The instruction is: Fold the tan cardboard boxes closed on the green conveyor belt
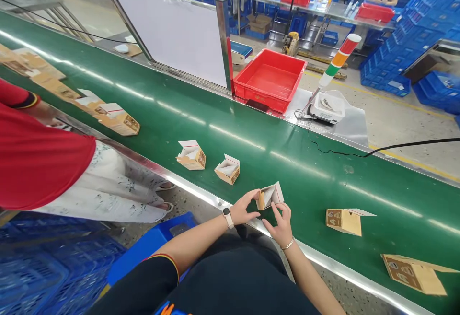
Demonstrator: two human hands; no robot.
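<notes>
A small open cardboard box (266, 197) with a raised white flap sits at the near edge of the green conveyor belt (309, 176). My left hand (246, 208) pinches its left side between fingers and thumb. On the right side, my right hand (280, 223) touches the box's front with its fingertips, thumb apart. White material shows inside the box. Two similar open boxes stand to the left, one nearer (228, 169) and one farther (191, 156). To the right lie two brown printed boxes, one (344, 222) closer and another (415, 274) near the corner.
A person in a red shirt (43, 147) stands at left beside more boxes (118, 121). Across the belt are a white panel (172, 32), a red tray (269, 77), a signal light (339, 61) and a small scale (327, 107). Blue crates (43, 267) sit lower left.
</notes>
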